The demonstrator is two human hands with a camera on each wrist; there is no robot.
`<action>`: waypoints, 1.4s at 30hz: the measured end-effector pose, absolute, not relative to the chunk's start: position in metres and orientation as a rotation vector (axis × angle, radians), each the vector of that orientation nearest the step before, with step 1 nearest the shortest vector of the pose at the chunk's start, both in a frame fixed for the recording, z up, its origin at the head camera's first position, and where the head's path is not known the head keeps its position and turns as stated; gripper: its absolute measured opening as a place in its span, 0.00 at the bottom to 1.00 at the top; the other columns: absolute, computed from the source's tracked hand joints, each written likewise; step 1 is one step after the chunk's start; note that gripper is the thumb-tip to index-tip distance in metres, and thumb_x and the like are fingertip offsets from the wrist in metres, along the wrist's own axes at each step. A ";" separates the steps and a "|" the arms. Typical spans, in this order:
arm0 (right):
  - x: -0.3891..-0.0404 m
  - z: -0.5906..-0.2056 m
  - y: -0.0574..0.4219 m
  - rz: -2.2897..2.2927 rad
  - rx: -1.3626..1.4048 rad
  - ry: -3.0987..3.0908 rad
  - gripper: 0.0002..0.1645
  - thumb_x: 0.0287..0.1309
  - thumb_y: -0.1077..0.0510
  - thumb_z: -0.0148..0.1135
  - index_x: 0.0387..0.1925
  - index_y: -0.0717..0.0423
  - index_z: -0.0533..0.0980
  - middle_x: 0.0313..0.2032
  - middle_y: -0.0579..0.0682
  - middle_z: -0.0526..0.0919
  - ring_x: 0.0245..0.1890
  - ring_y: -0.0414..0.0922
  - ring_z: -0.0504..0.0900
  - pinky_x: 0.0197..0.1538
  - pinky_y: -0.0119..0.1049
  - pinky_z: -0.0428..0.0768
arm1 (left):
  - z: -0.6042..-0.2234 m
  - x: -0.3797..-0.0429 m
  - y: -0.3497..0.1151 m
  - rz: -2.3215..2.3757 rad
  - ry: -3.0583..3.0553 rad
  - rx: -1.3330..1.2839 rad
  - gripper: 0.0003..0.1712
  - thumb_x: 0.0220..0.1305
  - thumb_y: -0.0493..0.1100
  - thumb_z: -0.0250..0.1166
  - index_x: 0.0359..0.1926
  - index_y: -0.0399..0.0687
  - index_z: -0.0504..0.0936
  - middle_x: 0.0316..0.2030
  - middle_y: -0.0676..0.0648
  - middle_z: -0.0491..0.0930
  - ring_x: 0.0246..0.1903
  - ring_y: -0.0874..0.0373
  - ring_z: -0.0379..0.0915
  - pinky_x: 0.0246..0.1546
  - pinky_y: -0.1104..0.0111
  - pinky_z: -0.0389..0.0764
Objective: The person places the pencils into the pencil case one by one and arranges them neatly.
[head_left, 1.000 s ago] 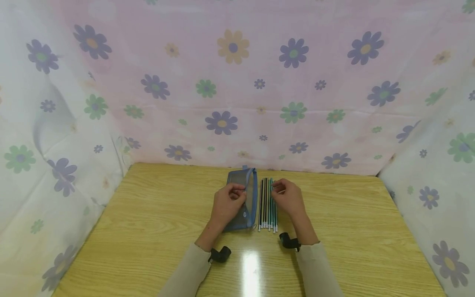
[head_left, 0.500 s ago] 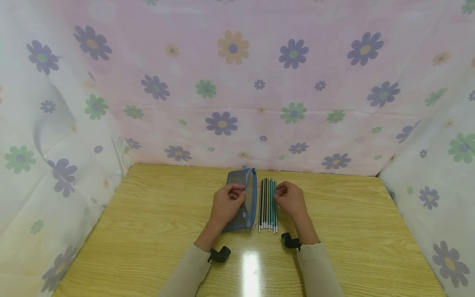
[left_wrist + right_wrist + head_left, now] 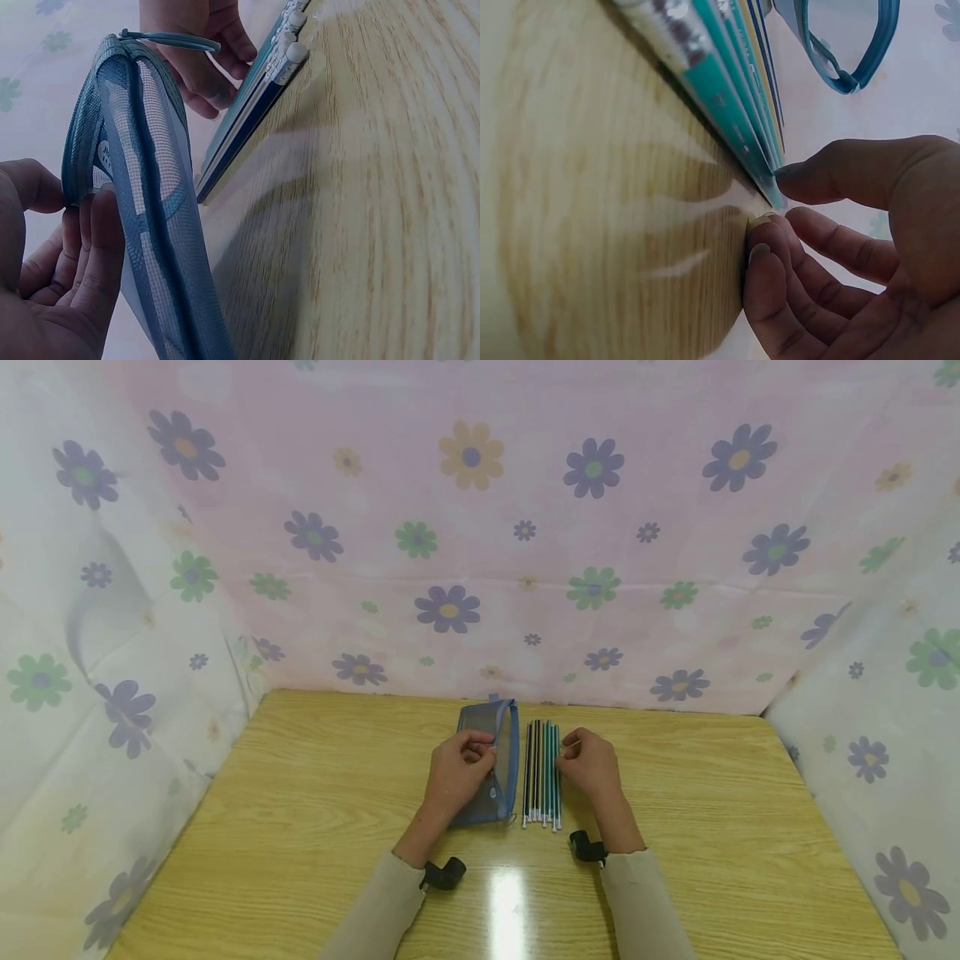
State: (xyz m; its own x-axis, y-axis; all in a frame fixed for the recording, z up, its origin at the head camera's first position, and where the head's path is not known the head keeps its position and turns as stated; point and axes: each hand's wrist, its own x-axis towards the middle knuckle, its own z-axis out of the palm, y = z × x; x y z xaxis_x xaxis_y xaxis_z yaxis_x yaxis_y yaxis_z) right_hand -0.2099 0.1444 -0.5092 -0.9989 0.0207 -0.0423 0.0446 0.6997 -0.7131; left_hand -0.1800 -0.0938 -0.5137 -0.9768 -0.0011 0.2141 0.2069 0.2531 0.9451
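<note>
While the left hand (image 3: pixel 457 774) pinches one blue mesh pouch (image 3: pixel 482 802) by its edge, a row of pencils (image 3: pixel 541 777) lies just beside it at 3 o'clock on the worktop (image 3: pixel 337 777), erasers (image 3: pixel 298 52) toward 6. Right hand (image 3: pixel 590 766): at the row's 3 o'clock side, fingers curled; whether gripping anything, cannot tell. Handling advice: pouch steady, mouth spread; light touch on the outermost pencil (image 3: pixel 724 124), neighbours undisturbed.

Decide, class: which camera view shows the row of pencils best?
The head view, showing the pencils almost whole beside the pouch. The left wrist view gives white erasers close up, the right wrist view green barrels; both crop the row.
</note>
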 end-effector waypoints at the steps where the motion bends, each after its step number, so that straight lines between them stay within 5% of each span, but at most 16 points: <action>1: -0.210 -0.510 0.144 -1.199 0.053 2.870 0.16 0.60 0.64 0.71 0.49 0.64 0.82 0.35 0.56 0.85 0.33 0.51 0.82 0.37 0.46 0.84 | -0.514 -0.180 -0.094 -1.812 -2.343 -0.201 0.08 0.69 0.34 0.70 0.48 0.37 0.87 0.34 0.45 0.85 0.27 0.58 0.83 0.26 0.67 0.89; 13: -0.208 -0.506 0.141 -1.045 0.163 2.913 0.15 0.60 0.59 0.73 0.45 0.65 0.82 0.38 0.58 0.87 0.35 0.53 0.84 0.38 0.50 0.86 | -0.514 -0.180 -0.095 -1.834 -2.335 -0.215 0.09 0.70 0.34 0.70 0.49 0.36 0.87 0.34 0.44 0.85 0.27 0.57 0.83 0.26 0.68 0.88; 21: -0.206 -0.503 0.137 -0.883 0.255 2.955 0.10 0.56 0.61 0.69 0.39 0.63 0.82 0.36 0.58 0.85 0.31 0.52 0.82 0.27 0.44 0.82 | -0.514 -0.180 -0.095 -1.828 -2.348 -0.203 0.10 0.70 0.34 0.69 0.49 0.35 0.87 0.34 0.45 0.85 0.27 0.58 0.83 0.26 0.67 0.89; 23: -0.206 -0.503 0.135 -0.865 0.268 2.966 0.04 0.55 0.63 0.68 0.29 0.60 0.80 0.28 0.54 0.81 0.25 0.48 0.76 0.22 0.39 0.74 | -0.514 -0.180 -0.095 -1.830 -2.346 -0.201 0.09 0.70 0.35 0.69 0.49 0.35 0.87 0.34 0.45 0.85 0.27 0.58 0.83 0.26 0.67 0.89; 29: -0.205 -0.502 0.131 -0.826 0.298 2.992 0.25 0.50 0.66 0.63 0.10 0.46 0.60 0.13 0.42 0.56 0.16 0.41 0.54 0.16 0.32 0.52 | -0.513 -0.180 -0.095 -1.825 -2.348 -0.203 0.08 0.70 0.35 0.69 0.49 0.38 0.87 0.34 0.45 0.85 0.27 0.58 0.83 0.26 0.66 0.89; 42: -0.204 -0.502 0.130 -0.727 0.375 2.988 0.19 0.52 0.58 0.66 0.14 0.50 0.67 0.15 0.47 0.68 0.15 0.44 0.67 0.14 0.35 0.64 | -0.512 -0.180 -0.095 -1.839 -2.340 -0.206 0.08 0.70 0.33 0.70 0.48 0.38 0.88 0.34 0.44 0.85 0.26 0.57 0.83 0.26 0.67 0.89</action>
